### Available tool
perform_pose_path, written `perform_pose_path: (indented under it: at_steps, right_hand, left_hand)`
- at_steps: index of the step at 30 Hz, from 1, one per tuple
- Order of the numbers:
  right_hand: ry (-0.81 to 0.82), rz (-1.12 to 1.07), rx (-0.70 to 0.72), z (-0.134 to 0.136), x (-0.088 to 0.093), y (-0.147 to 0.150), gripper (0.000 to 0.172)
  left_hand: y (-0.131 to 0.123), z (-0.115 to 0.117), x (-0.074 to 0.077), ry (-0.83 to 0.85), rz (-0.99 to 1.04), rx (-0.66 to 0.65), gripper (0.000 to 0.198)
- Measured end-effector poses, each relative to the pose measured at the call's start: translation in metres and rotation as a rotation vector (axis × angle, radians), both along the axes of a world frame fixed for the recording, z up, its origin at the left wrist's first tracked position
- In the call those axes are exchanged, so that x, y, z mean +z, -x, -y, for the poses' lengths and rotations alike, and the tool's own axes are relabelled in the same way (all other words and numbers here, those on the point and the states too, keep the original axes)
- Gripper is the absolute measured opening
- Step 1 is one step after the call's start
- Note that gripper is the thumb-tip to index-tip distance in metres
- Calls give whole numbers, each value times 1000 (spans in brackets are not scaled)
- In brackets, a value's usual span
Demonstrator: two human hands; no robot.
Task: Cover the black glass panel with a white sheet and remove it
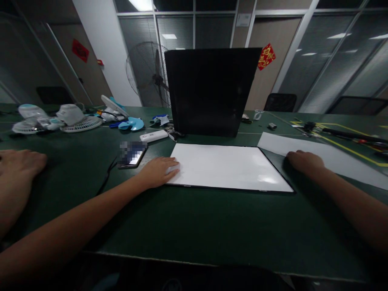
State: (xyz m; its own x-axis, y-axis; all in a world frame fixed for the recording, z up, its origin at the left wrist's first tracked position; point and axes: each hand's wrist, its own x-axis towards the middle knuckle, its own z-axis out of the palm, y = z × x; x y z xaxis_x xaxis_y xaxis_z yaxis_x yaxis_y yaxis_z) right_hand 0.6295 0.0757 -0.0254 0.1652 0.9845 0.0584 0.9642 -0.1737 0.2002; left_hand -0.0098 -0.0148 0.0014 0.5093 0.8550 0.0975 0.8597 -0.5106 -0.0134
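A flat white panel with a thin black frame (218,165) lies on the green table. My left hand (159,171) rests on its left edge, fingers stretched out over the white surface. A small pale patch shows under those fingers, too unclear to name. To the right of the panel, my right hand (304,162) is closed at the near edge of a long white sheet (339,159); its fingertips are hidden. Behind the panel stands a large black screen-like panel (212,91), upright and leaning slightly.
A phone (133,155) and a white bar-shaped device (154,136) lie left of the panel. White fan parts (80,123) and blue fan blades (131,123) sit farther left. Another person's hand (22,163) rests at the left edge. Dark tools (351,133) lie at the right.
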Motion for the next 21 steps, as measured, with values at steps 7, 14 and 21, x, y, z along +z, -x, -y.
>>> perform_pose_path:
  at_steps: [7, 14, 21]
  right_hand:
    - [59, 101, -27, 6, 10, 21, 44]
    - [62, 130, 0, 7, 12, 22, 40]
    - [-11, 66, 16, 1, 3, 10, 49]
  left_hand:
    - [-1, 0, -1, 1, 5, 6, 62]
    - [1, -1, 0, -5, 11, -1, 61]
    - [2, -4, -4, -11, -2, -10, 62]
